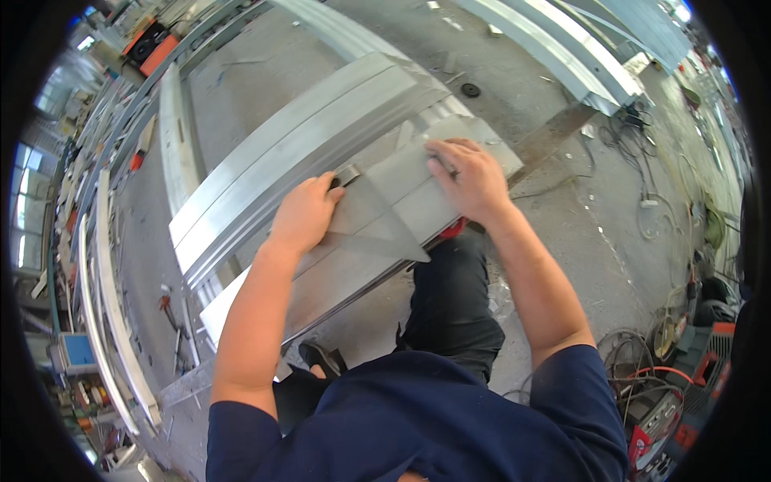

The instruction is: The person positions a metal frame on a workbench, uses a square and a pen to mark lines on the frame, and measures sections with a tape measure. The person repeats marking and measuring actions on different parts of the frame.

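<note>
A long silver metal profile lies across in front of me, with a second ribbed one beyond it. My left hand is closed on the edge of a thin triangular set square, which is blurred and lies over the near profile. A small metal block shows at its fingertips. To the right, my right hand rests over the same profile with fingers bent in a pinch. Something small and dark shows between those fingers, too hidden to name.
Steel beams lie at the far right, and long strips line the left. Cables trail over the floor on the right. A black round disc lies beyond the profiles. Tool cases stand at the lower right.
</note>
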A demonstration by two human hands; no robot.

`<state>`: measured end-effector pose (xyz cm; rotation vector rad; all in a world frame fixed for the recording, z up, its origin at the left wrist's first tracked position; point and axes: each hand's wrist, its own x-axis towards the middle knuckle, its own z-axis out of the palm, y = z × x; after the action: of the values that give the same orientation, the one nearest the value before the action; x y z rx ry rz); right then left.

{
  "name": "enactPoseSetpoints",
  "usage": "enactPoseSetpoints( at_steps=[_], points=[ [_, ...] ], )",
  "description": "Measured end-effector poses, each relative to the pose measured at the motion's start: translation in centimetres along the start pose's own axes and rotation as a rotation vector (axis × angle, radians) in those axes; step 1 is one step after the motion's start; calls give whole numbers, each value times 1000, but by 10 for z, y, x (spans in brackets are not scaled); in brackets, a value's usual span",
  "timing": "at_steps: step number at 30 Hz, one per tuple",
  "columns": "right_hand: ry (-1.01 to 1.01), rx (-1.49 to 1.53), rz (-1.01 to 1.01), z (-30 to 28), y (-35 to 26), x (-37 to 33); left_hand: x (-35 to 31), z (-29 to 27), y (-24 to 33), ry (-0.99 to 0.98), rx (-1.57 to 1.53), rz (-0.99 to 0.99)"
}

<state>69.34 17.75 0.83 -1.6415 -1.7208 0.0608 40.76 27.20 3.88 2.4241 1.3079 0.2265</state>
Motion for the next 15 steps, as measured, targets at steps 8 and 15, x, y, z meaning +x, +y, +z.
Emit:
enactPoseSetpoints(
  at_steps=[8,15],
  points=[
    [-20,9,16,1,1,-2,-2,-1,0,-8,-32,-4],
    [-42,-9,32,1,-1,-1,-17,29,10,122,207,81]
  ],
)
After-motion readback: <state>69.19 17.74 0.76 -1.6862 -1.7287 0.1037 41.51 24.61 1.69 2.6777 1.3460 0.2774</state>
